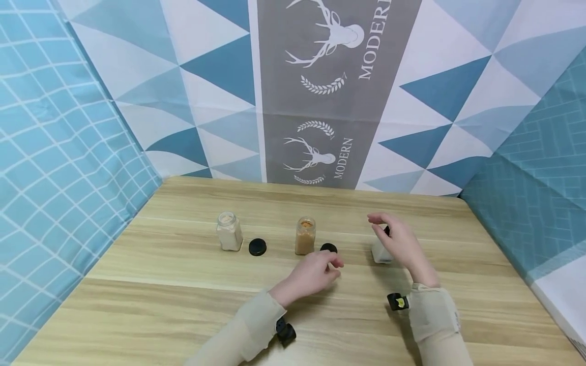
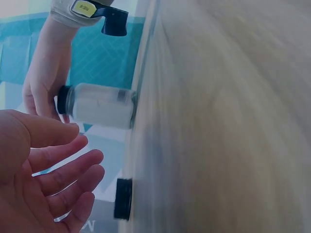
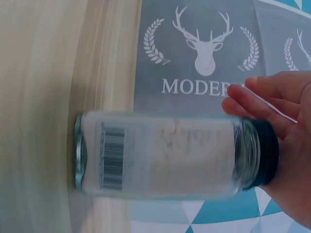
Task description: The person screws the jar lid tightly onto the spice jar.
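A glass jar of pale contents (image 1: 381,254) stands upright on the right of the table with its black lid (image 3: 267,154) on. Beside that lid is my right hand (image 1: 404,246), its fingers loosely bent and reaching past the jar without closing round it. Whether the palm touches the lid cannot be told. My left hand (image 1: 310,275) hovers above the table with relaxed, parted fingers and nothing in them. Just beyond it lies a loose black lid (image 1: 328,247), partly covered in the head view. An uncapped jar of orange-brown contents (image 1: 305,240) stands behind the left hand.
Farther left stands another uncapped jar with whitish contents (image 1: 230,235), and a black lid (image 1: 257,247) lies beside it. The wooden table (image 1: 151,305) meets a patterned cloth backdrop (image 1: 220,122) at its far edge, with blue cloth on both sides.
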Motion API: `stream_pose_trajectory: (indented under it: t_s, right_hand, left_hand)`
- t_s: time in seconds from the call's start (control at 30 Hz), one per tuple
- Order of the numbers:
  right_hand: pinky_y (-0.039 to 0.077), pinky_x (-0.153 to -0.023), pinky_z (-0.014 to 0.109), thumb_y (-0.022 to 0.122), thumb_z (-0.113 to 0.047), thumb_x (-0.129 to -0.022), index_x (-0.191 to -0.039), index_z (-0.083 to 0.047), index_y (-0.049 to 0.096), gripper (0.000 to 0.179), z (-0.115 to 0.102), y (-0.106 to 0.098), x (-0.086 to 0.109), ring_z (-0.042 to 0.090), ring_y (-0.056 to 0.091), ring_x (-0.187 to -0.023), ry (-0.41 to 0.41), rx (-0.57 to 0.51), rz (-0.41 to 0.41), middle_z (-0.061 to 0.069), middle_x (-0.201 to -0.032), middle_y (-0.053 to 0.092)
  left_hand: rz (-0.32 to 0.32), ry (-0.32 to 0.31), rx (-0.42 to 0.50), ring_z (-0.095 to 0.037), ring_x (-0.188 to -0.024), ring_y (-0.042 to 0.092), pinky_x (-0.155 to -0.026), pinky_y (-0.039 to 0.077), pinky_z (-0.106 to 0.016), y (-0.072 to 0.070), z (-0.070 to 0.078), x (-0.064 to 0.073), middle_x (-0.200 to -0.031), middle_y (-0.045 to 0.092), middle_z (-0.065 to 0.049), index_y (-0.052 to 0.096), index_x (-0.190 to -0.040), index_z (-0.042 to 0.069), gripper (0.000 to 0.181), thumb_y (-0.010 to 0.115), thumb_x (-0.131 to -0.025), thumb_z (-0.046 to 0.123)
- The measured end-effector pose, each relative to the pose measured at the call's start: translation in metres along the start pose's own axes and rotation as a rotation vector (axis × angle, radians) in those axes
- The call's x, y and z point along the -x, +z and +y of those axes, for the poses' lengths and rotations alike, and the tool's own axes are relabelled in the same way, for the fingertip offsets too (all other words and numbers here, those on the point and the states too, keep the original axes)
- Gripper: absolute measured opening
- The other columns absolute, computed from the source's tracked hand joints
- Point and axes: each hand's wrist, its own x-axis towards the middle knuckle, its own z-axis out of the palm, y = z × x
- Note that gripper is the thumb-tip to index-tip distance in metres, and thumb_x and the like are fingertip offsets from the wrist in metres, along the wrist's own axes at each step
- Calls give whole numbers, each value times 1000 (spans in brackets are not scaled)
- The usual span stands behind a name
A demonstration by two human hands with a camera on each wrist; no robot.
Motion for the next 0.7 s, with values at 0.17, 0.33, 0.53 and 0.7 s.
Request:
stream_pose_trajectory:
  t_s: [0.17, 0.33, 0.53, 0.7]
  right_hand:
    - [45, -83, 47, 52, -13, -92, -115, -4, 58, 26, -6, 5, -6, 30, 56, -103, -20, 25, 3, 12, -108, 63]
    - [44, -84, 47, 54, -12, -90, -112, -3, 60, 25, -11, 11, -11, 29, 58, -99, -55, 66, 9, 13, -106, 64]
    - [46, -81, 45, 54, -13, -90, -113, -4, 59, 25, -17, 16, -14, 28, 59, -97, -55, 110, -23, 12, -105, 64]
    - [47, -79, 44, 54, -14, -90, -113, -5, 60, 25, -21, 20, -17, 26, 60, -95, -60, 145, -35, 10, -104, 65]
  left_hand:
    - [8, -15, -11, -1, -73, 54, -61, 43, -16, -8, -10, 6, -93, 65, 7, 65, -98, 16, 13, 62, -86, 17]
    - [33, -15, -8, -2, -73, 55, -61, 43, -17, -19, -21, 13, -93, 64, 6, 66, -97, 16, 12, 61, -86, 17]
    - [19, -38, 46, -6, -72, 54, -61, 44, -19, -34, -36, 18, -88, 64, 4, 67, -96, 12, 13, 60, -86, 15]
    - [-18, -109, 58, -7, -67, 52, -56, 43, -22, -45, -47, 20, -82, 63, 4, 66, -95, 11, 13, 59, -87, 17]
